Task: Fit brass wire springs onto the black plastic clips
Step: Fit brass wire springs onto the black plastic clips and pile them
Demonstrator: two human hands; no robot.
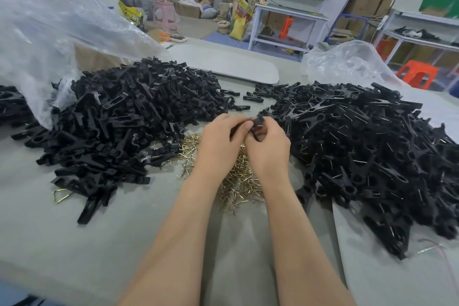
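Note:
Both hands meet at the middle of the table around one black plastic clip [258, 122]. My left hand [222, 139] curls its fingers on the clip from the left. My right hand [269, 143] pinches the same clip from the right; whether a spring sits in it is hidden by the fingers. Under the wrists lies a heap of brass wire springs [238, 179]. A large pile of bare black clips [129, 117] fills the left. On the right spreads a pile of clips with wire showing [367, 146].
A crumpled clear plastic bag [49, 40] lies over the far left of the grey table [124, 231], another clear bag [347, 62] at the far right. One stray spring [60, 195] lies near the left pile. Shelves, cartons and stools stand behind.

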